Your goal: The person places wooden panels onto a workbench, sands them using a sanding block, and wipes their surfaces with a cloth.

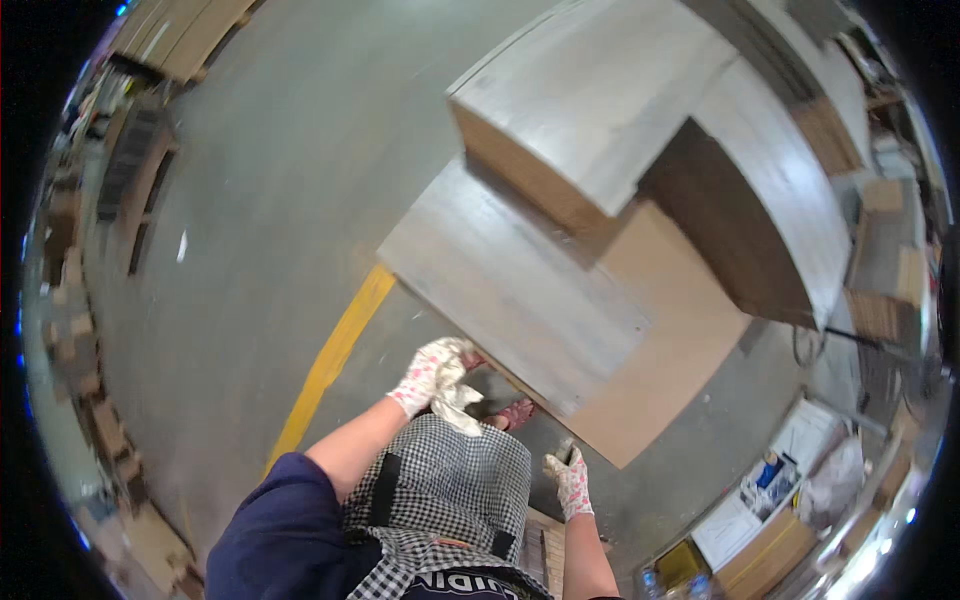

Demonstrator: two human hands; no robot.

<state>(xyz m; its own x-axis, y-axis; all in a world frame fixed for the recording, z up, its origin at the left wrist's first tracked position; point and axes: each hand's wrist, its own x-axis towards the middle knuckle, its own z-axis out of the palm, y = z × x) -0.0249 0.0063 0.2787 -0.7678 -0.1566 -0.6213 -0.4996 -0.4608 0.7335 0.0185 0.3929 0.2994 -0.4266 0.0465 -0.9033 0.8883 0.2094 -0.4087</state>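
Note:
My left hand (425,378), in a white glove with a pink pattern, is closed around a crumpled whitish cloth (458,405) that hangs down in front of my checked apron. A matching glove covers my right hand (574,485), lower and to the right. Its fingers are closed around a small greyish piece (566,451) whose kind I cannot make out. Just beyond both hands lies a flat grey panel (520,285), partly on a brown cardboard sheet (685,320). Neither hand touches the panel.
A thick stack with a grey top (600,90) stands on the far part of the panel. Another grey-topped stack (775,190) is to its right. A yellow floor line (335,355) runs at left. Boxes and a white board (725,530) lie at lower right.

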